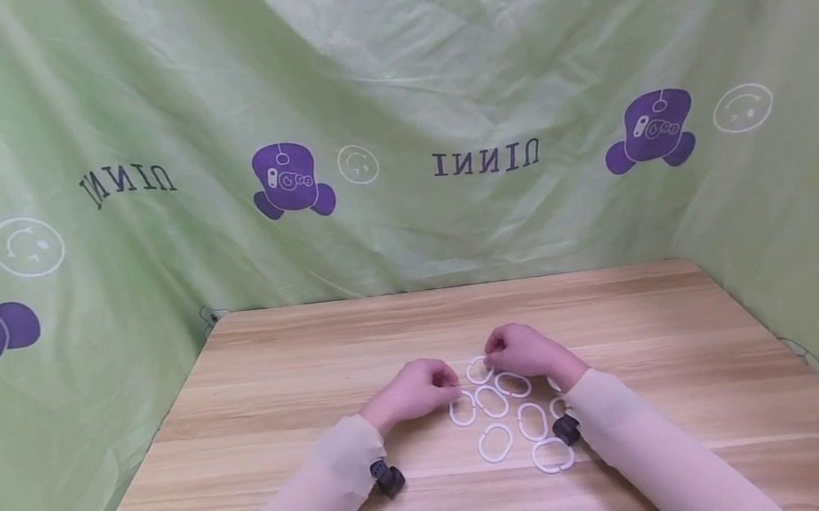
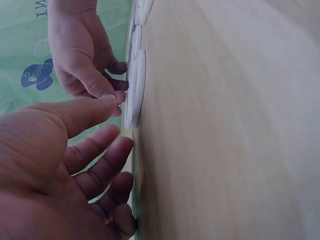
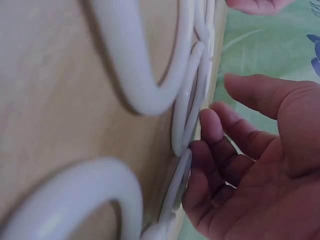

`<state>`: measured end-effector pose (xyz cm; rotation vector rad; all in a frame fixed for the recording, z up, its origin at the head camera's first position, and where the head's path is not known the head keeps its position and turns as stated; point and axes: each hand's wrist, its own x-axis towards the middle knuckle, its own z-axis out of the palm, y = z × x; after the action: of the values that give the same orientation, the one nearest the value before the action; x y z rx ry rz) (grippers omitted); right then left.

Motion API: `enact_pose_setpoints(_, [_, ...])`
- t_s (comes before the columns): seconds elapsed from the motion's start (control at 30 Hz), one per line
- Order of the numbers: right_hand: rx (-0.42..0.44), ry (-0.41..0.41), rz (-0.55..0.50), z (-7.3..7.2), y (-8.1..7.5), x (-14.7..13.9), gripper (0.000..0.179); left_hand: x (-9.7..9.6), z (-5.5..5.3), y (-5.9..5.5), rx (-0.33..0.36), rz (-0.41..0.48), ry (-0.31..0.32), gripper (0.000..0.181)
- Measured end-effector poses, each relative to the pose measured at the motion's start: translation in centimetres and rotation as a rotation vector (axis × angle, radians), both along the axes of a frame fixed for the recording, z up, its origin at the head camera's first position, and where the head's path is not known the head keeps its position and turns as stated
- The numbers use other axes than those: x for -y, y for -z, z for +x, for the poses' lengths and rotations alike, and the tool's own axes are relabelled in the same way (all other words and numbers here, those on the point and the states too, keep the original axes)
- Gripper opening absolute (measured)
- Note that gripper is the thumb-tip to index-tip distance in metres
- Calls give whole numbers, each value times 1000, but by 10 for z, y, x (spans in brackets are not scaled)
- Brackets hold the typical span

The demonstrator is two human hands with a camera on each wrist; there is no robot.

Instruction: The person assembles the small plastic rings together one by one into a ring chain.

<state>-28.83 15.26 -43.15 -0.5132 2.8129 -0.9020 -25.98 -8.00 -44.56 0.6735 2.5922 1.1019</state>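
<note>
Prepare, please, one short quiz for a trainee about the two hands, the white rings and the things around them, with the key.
1. True or false: in the head view, the right hand is nearer to the back curtain than the left hand is.
2. Choose one. The white rings lie on: (a) a metal tray, (b) a wooden table, (c) a towel.
3. Fill in: the small device at the left sleeve is ____ in colour.

Key: 1 true; 2 b; 3 black.

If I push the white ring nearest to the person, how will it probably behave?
The ring would probably slide rather than roll, since it lies flat on the table. It is likely light, as its band is thin around an open middle. It seems fairly stiff, judging by its even outline.
</note>
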Motion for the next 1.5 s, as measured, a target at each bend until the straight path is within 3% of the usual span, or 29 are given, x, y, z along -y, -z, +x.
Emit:
enact_pose_setpoints(0.3, [30, 18, 62, -2, -1, 7, 14, -7, -1, 0, -9, -80, -6, 11])
enact_pose_setpoints(0.77, [36, -6, 135, 1, -2, 11, 15, -13, 5, -1, -124, -242, 24, 14])
enact_pose_setpoints(1.03, [-10, -6, -9, 8, -8, 1, 5, -1, -1, -6, -67, -76, -53, 10])
enact_pose_setpoints(1.23, [-52, 14, -179, 16, -16, -4, 12, 14, -3, -23, -45, 26, -107, 16])
enact_pose_setpoints(1.37, [-72, 39, -234, 25, -19, -4, 20, 22, -2, -31, -42, 67, -143, 16])
enact_pose_setpoints(1.5, [-66, 45, -265, 37, -22, -2, 15, 26, 2, -38, -4, 128, -179, 19])
